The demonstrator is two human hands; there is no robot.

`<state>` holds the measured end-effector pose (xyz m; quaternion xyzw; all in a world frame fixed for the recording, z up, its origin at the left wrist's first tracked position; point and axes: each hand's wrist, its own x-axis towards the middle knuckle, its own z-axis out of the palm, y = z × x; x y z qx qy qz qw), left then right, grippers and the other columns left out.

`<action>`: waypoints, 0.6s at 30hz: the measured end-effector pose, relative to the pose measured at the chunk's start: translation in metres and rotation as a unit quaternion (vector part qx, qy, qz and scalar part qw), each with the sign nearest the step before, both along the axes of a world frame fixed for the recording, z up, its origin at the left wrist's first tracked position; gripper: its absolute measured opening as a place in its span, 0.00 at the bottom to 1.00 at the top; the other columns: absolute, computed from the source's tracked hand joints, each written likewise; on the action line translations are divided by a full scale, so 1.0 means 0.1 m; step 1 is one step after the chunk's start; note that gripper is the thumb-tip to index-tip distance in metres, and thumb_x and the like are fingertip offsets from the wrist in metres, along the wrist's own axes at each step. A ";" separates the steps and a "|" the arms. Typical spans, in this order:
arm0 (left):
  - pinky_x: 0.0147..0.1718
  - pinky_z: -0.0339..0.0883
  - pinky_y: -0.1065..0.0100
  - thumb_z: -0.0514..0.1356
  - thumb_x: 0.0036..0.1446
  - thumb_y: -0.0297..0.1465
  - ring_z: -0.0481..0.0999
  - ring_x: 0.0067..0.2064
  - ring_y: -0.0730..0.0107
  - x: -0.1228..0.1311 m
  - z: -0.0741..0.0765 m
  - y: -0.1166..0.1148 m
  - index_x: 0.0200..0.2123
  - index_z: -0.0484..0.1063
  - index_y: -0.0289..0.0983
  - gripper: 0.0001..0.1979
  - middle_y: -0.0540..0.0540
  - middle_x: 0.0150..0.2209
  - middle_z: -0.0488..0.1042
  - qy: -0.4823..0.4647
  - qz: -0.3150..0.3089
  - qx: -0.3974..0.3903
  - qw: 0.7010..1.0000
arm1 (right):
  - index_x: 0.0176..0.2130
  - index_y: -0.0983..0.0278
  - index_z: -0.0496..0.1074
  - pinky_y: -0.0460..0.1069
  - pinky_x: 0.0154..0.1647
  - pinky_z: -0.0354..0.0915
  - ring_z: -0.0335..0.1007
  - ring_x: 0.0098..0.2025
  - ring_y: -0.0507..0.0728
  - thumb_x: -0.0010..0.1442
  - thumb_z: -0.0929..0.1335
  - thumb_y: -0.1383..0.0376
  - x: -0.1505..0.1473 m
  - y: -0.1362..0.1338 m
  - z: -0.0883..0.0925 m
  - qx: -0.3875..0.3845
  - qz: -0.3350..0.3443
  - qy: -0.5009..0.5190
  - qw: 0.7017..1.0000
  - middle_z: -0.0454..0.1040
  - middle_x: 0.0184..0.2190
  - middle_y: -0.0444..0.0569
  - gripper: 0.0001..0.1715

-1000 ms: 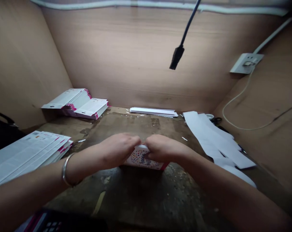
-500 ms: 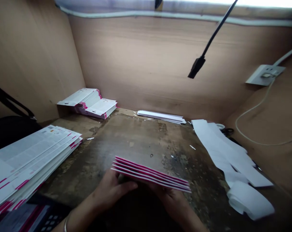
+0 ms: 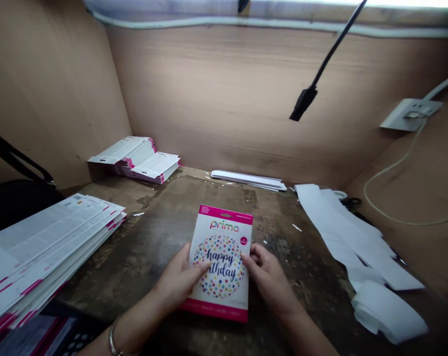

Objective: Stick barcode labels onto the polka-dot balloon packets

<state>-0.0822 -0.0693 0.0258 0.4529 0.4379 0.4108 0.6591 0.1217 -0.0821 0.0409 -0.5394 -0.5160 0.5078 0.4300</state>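
Held upright in front of me are white and pink balloon packets (image 3: 224, 301), stacked so that only the front one shows. Its face reads "prima" and "happy birthday" on a dotted round balloon picture, with a hang slot at the top. My left hand (image 3: 181, 274) grips the left edge, thumb across the printed face. At the right edge, my right hand (image 3: 266, 269) is closed with its thumb at the front. The fingers behind the packets are partly hidden.
Flat printed sleeves (image 3: 53, 237) are piled at the left. More packets (image 3: 142, 158) stand stacked at the back left. White strips (image 3: 248, 180) lie along the back wall. A white paper roll (image 3: 386, 311) trails paper on the right. A black cable end (image 3: 303, 104) hangs above.
The packets have turned from edge-on, with several pink edges showing, to face me upright. Both hands have shifted to the side edges, the right one rising into clearer view.
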 end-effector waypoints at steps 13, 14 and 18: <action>0.57 0.58 0.50 0.55 0.59 0.36 0.58 0.61 0.53 -0.21 -0.07 0.02 0.51 0.69 0.48 0.17 0.47 0.59 0.64 0.488 -0.191 0.350 0.777 | 0.39 0.66 0.71 0.60 0.49 0.63 0.66 0.50 0.67 0.54 0.66 0.66 0.09 0.08 0.20 0.067 -0.046 -0.399 0.913 0.73 0.44 0.59 0.11; 0.57 0.58 0.51 0.55 0.59 0.36 0.59 0.61 0.54 -0.21 -0.06 0.02 0.51 0.69 0.48 0.16 0.47 0.58 0.64 0.489 -0.191 0.353 0.774 | 0.47 0.66 0.70 0.60 0.53 0.61 0.62 0.55 0.66 0.57 0.65 0.67 0.03 0.08 0.25 0.130 -0.030 -0.443 0.887 0.69 0.50 0.60 0.16; 0.57 0.59 0.53 0.54 0.59 0.36 0.60 0.60 0.55 -0.20 -0.07 0.03 0.51 0.68 0.48 0.16 0.47 0.58 0.65 0.488 -0.190 0.365 0.770 | 0.58 0.64 0.62 0.58 0.60 0.56 0.51 0.63 0.63 0.62 0.63 0.65 -0.21 0.17 0.12 0.260 0.115 -0.491 0.823 0.58 0.62 0.55 0.25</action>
